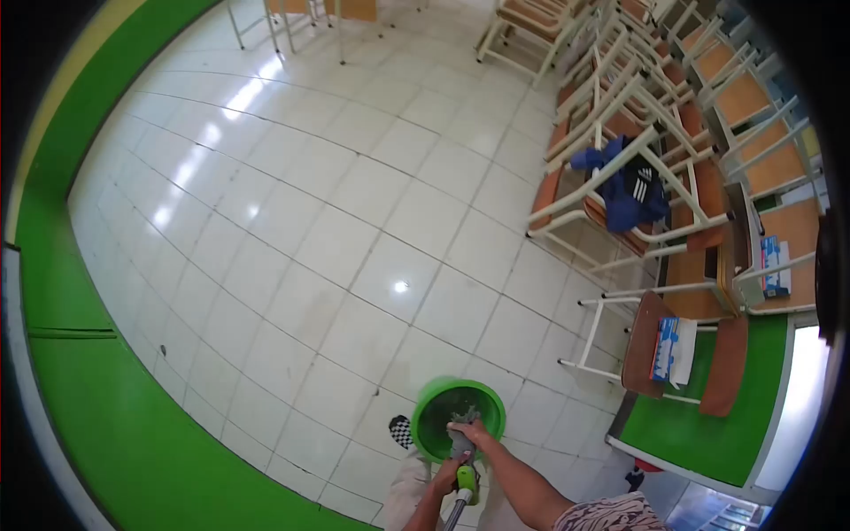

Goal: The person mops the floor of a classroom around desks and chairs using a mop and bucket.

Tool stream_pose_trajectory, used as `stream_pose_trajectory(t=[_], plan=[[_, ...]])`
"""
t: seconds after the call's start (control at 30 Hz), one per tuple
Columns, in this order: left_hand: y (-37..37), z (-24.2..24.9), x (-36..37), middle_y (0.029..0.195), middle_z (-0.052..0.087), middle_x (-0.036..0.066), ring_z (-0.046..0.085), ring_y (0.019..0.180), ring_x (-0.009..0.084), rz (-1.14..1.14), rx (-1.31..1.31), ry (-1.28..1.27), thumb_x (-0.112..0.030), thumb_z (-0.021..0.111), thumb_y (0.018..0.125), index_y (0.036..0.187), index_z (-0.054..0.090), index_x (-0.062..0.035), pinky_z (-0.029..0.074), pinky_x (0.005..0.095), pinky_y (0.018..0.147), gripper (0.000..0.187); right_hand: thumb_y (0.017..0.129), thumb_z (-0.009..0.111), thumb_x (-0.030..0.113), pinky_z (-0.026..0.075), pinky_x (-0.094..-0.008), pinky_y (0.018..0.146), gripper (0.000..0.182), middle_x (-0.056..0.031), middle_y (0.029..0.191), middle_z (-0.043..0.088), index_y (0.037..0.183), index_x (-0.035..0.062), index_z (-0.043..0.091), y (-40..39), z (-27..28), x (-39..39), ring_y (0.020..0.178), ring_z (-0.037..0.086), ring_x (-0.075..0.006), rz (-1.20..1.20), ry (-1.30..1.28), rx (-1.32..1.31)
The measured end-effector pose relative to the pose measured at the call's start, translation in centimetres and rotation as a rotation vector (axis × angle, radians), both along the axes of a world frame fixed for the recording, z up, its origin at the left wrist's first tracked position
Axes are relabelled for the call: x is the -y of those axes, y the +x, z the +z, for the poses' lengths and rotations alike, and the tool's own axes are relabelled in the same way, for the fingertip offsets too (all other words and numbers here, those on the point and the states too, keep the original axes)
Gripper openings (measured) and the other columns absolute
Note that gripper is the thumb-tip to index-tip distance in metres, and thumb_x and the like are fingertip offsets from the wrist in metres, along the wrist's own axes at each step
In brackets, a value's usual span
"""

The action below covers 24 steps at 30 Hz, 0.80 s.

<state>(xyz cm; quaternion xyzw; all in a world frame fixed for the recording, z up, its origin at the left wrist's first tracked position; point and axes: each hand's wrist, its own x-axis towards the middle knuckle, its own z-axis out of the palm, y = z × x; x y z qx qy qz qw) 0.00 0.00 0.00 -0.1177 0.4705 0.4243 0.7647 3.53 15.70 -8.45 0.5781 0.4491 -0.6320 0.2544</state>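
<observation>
A mop hangs head-down over a green bucket [498, 409] that stands on the floor at the bottom centre. Its grey strands [464, 445] are bunched together, and their ends dip inside the bucket's rim. My right hand [471, 431] is closed round the strands, low down near the bucket opening. Just above it on the mop, my left hand [448, 475] grips the upper strands beside the green mop connector [467, 479]. From there the metal mop handle [456, 511] runs back towards me. The fingers of both hands are partly hidden.
White floor tiles [354, 230] spread ahead. Stacked chairs [620, 115] line the right side, with a blue garment [629, 190] among them. A chair [651, 345] carrying a blue-and-white box [666, 347] is nearer. A green ledge [177, 451] curves along the left.
</observation>
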Motion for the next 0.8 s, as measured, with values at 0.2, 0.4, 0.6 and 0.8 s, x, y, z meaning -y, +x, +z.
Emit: stream_pose_trajectory(t=[0.2, 0.4, 0.6, 0.8], plan=[[-13.4, 19.1, 1.2, 0.146, 0.027, 0.025, 0.036, 0.13, 0.0446, 0.706, 0.508, 0.105, -0.076, 0.021, 0.085, 0.145, 0.021, -0.0095, 0.031, 0.0683, 0.102, 0.09, 0.076, 0.075, 0.023, 0.058, -0.0401, 0.066, 0.029, -0.0131, 0.083, 0.067, 0.084, -0.0043, 0.067, -5.1, 14.2, 0.0, 0.078, 0.067, -0.0229, -0.052, 0.217, -0.211], [-23.2, 27.7, 6.5, 0.107, 0.06, 0.019, 0.061, 0.063, 0.0206, 0.097, -0.185, -0.057, -0.039, 0.05, 0.095, 0.132, 0.038, -0.0031, 0.05, 0.0308, 0.054, 0.053, 0.079, 0.071, 0.013, 0.055, -0.0324, 0.046, 0.018, -0.0103, 0.066, 0.065, 0.076, -0.0041, 0.068, -13.3, 26.7, 2.7, 0.054, 0.064, -0.0184, -0.064, 0.273, -0.22], [-31.2, 29.6, 9.9, 0.082, 0.055, 0.01, 0.053, 0.052, 0.0146, 0.135, -0.466, -0.254, -0.02, 0.052, 0.094, 0.112, 0.048, 0.003, 0.043, 0.0248, 0.041, 0.03, 0.079, 0.067, 0.009, 0.051, -0.0286, 0.051, 0.015, -0.0094, 0.063, 0.066, 0.082, -0.005, 0.066, -22.3, 33.6, -2.8, 0.054, 0.063, -0.0151, 0.15, 0.72, -0.641], [-39.7, 24.6, 12.6, 0.076, 0.061, 0.016, 0.059, 0.052, 0.0201, -0.189, -0.837, -0.422, -0.025, 0.061, 0.086, 0.086, 0.06, 0.0041, 0.048, 0.0346, 0.045, 0.029, 0.074, 0.064, 0.004, 0.055, -0.0398, 0.066, 0.019, -0.0197, 0.077, 0.068, 0.089, -0.006, 0.065, -27.0, 32.9, -17.0, 0.069, 0.067, -0.0311, 0.23, 1.208, -0.623]])
